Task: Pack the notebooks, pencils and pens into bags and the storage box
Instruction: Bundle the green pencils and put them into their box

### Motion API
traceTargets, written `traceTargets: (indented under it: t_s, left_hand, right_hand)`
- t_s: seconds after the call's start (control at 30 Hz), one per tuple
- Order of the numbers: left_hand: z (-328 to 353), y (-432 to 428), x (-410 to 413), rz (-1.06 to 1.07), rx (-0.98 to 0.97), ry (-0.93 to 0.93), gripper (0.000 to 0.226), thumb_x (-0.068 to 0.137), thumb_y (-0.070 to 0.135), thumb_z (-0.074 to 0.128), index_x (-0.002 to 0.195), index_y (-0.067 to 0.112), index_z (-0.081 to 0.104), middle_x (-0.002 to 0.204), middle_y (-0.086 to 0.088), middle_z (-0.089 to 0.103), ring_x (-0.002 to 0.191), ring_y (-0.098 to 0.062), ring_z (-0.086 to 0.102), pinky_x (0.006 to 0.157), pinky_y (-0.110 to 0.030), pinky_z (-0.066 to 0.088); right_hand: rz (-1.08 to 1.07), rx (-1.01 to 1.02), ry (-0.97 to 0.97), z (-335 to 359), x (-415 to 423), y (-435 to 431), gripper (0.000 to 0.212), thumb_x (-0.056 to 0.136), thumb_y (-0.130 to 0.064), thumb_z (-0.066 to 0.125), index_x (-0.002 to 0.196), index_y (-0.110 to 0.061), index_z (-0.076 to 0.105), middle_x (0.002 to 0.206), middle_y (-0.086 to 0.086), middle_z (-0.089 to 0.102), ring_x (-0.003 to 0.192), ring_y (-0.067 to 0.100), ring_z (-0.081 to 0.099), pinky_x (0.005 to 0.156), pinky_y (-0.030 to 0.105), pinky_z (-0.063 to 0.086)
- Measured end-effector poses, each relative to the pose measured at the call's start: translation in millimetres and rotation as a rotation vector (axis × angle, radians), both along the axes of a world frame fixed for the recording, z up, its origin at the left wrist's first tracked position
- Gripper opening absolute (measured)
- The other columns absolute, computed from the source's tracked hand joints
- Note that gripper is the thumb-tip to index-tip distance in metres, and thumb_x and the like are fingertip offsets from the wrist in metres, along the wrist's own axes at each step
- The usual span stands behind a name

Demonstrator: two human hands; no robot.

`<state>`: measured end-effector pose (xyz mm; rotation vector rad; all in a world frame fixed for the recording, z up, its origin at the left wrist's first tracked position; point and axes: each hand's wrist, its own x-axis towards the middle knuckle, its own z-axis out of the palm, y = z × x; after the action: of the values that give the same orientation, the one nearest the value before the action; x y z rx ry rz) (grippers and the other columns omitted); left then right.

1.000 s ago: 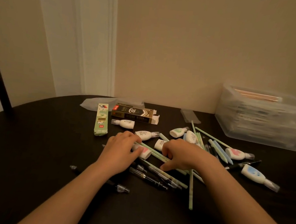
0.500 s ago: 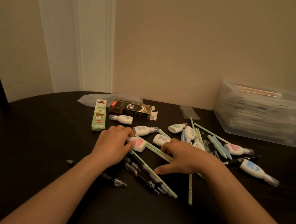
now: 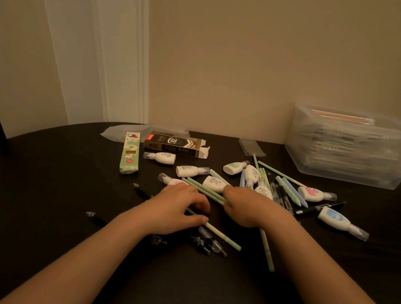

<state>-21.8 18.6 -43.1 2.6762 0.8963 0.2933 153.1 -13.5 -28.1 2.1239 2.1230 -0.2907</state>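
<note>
Left hand (image 3: pixel 179 209) holds a long pencil (image 3: pixel 223 238), drawn nearer — right hand (image 3: pixel 245 206) now grips green pencils (image 3: pixel 202 189).

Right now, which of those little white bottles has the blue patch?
The blue-patched bottle lying farthest right, clear cap pointing right; its pink-patched neighbour lies just behind it.

The tabletop (image 3: pixel 35 194) is near-black, the pencils (image 3: pixel 204 190) pale green. At eleven o'clock a green box (image 3: pixel 130 153) with cartoon prints lies by a black-and-gold box (image 3: pixel 174 146); at three o'clock, white bottles (image 3: pixel 312 194) bear pink and blue patches.
</note>
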Motion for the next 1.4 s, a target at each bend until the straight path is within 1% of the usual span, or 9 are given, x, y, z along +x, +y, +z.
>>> traceTargets:
  t_s: [0.23,0.37,0.53,0.8,0.97,1.07,1.17,1.3,1.4]
  left_hand:
    - [28.3,13.2,17.9,-0.084,-0.164,0.322,0.025,0.085,0.034,0.065,0.107,0.032,0.055,0.110,0.009,0.049,0.103,-0.010,0.048,0.088,-0.029,0.045]
    - [32.6,15.5,39.6,-0.131,-0.078,0.389,0.014,0.086,0.028,0.065,0.097,0.022,0.059,0.103,0.004,0.054,0.096,-0.014,0.053,0.075,-0.025,0.045]
    - [21.6,17.3,46.3,-0.143,-0.004,0.257,0.003,0.091,0.025,0.056,0.090,0.024,0.054,0.092,0.010,0.052,0.085,-0.008,0.052,0.069,-0.019,0.041]
    - [34.9,16.2,23.8,0.052,0.095,-0.393,0.005,0.098,0.022,0.043,0.098,0.026,0.046,0.091,0.012,0.060,0.084,-0.001,0.058,0.072,-0.023,0.049]
    - [34.9,16.8,9.1,0.093,0.550,-0.308,0.014,0.094,0.021,0.047,0.101,0.018,0.057,0.088,0.008,0.054,0.081,-0.012,0.053,0.077,-0.026,0.042]
    - [30.7,22.4,3.4,0.018,0.782,-0.230,0.016,0.082,0.019,0.056,0.094,0.015,0.065,0.084,-0.001,0.062,0.075,-0.018,0.059,0.067,-0.031,0.047]
    - [29.5,18.9,6.6,-0.045,0.832,-0.232,0.018,0.074,0.012,0.071,0.092,0.012,0.067,0.086,-0.005,0.064,0.077,-0.019,0.061,0.065,-0.030,0.050]
    - [26.0,14.6,11.8,-0.091,0.835,-0.194,0.032,0.066,0.003,0.077,0.094,0.012,0.065,0.115,-0.014,0.065,0.107,-0.028,0.063,0.088,-0.035,0.050]
    - [23.6,12.0,14.0,-0.147,0.788,-0.229,0.052,0.064,-0.001,0.078,0.111,0.010,0.060,0.103,-0.012,0.070,0.087,-0.025,0.070,0.071,-0.036,0.059]
  right_hand:
    - [-0.049,0.156,0.391,18.9,26.1,-6.1,0.014,0.101,-0.022,0.037,0.107,-0.015,0.047,0.095,0.004,0.054,0.083,0.015,0.051,0.069,0.029,0.042]
    - [-0.126,0.136,0.689,17.0,40.9,-6.1,0.013,0.099,-0.018,0.043,0.105,-0.011,0.052,0.079,0.003,0.057,0.065,0.012,0.052,0.058,0.025,0.044]
    - [-0.156,0.102,0.935,15.7,51.3,-6.6,0.012,0.098,-0.012,0.045,0.096,-0.008,0.056,0.068,0.002,0.051,0.053,0.008,0.045,0.051,0.020,0.041]
    - [-0.225,0.155,1.272,18.7,56.8,-7.7,0.013,0.098,-0.012,0.045,0.101,-0.008,0.057,0.072,0.002,0.053,0.055,0.010,0.041,0.050,0.019,0.036]
    - [-0.208,0.049,1.330,20.7,52.3,-8.9,0.015,0.099,-0.019,0.046,0.104,-0.013,0.059,0.068,-0.001,0.050,0.047,0.006,0.031,0.042,0.016,0.026]
    - [-0.202,-0.047,1.363,22.0,46.0,-9.1,0.017,0.099,-0.017,0.046,0.107,-0.009,0.059,0.068,0.000,0.049,0.045,0.004,0.029,0.039,0.013,0.023]
    - [-0.196,-0.129,1.362,23.8,39.8,-9.6,0.019,0.100,-0.013,0.041,0.101,-0.007,0.058,0.069,0.002,0.051,0.044,0.003,0.030,0.039,0.013,0.024]
    - [-0.193,-0.255,1.459,27.6,35.1,-12.7,0.030,0.100,-0.028,0.040,0.101,-0.006,0.060,0.066,0.001,0.048,0.041,0.002,0.026,0.036,0.012,0.020]
    - [-0.198,-0.349,1.489,29.3,35.1,-14.8,0.062,0.085,-0.057,0.041,0.109,-0.004,0.064,0.063,-0.001,0.044,0.040,0.001,0.022,0.035,0.011,0.017]
